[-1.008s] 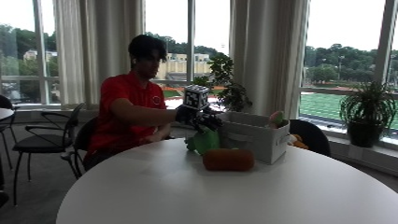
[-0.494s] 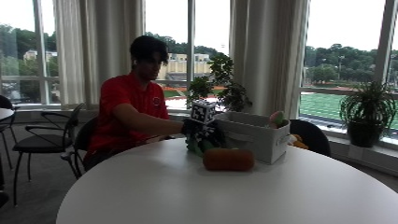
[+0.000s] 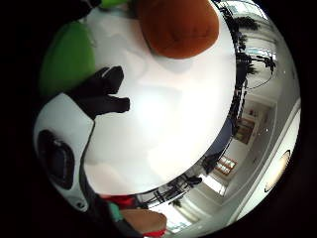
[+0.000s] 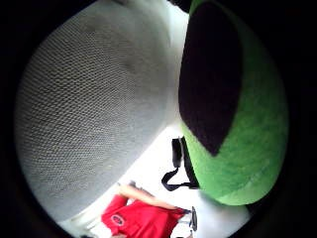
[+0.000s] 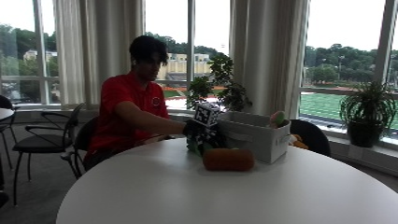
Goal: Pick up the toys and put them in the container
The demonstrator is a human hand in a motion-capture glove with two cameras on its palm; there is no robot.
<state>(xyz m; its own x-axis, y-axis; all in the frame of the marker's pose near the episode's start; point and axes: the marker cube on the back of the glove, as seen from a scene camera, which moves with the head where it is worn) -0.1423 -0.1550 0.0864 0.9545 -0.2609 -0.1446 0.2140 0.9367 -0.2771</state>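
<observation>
My gloved right hand (image 5: 200, 130) is low over a green plush toy (image 5: 194, 146) that lies on the round white table (image 5: 217, 196), right against the grey fabric container (image 5: 256, 138). In the little finger side palm view, two gloved fingertips (image 3: 110, 93) are loosely bent beside the green toy (image 3: 67, 57), with only table behind them. The thumb side palm view is filled by the green toy (image 4: 247, 148) with its black patch and by the container wall (image 4: 89, 99). An orange-brown plush toy (image 5: 228, 159) (image 3: 178, 25) lies in front of the container. Another toy (image 5: 277, 119) pokes out of the container.
The person in a red shirt sits at the table's far side, right arm stretched toward the container. Potted plants (image 5: 367, 112) and windows stand behind. Dark chairs (image 5: 43, 140) stand to the left. Bare tabletop spreads toward the front edge.
My hand has come down from above the container's near corner onto the green toy. The toys and the container have not moved.
</observation>
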